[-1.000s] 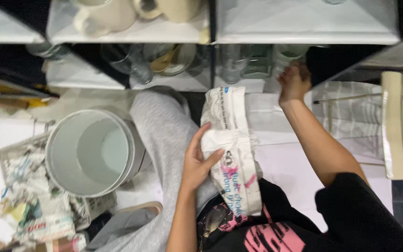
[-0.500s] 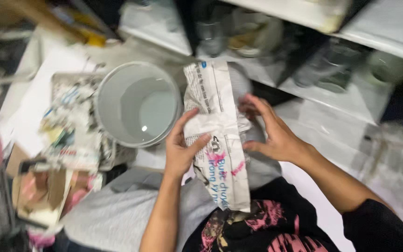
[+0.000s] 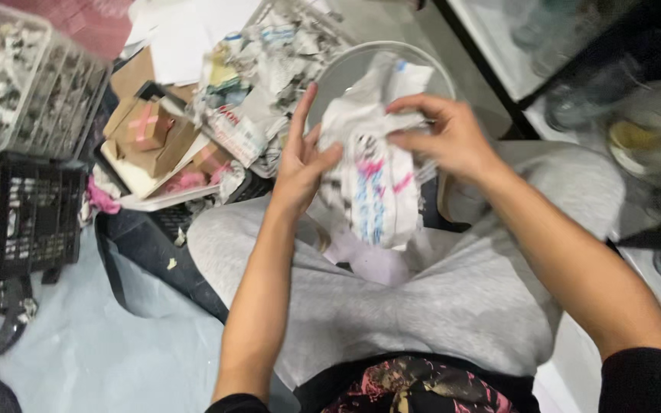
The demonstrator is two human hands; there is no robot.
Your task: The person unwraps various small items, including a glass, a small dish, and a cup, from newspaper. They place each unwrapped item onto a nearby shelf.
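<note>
Crinkly newspaper bundle (image 3: 376,176), both hands

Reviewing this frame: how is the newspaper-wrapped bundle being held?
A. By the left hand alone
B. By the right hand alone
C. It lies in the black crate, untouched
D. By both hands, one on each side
D: the left hand presses the newspaper-wrapped bundle from its left side while the right hand grips its top right, above the grey-trousered lap.

White crumpled newspaper-wrapped bundle with pink and blue print (image 3: 376,183) stood roughly upright, slightly tilted, held above grey-trousered lap, in front of round clear glass bowl (image 3: 346,69).
</note>
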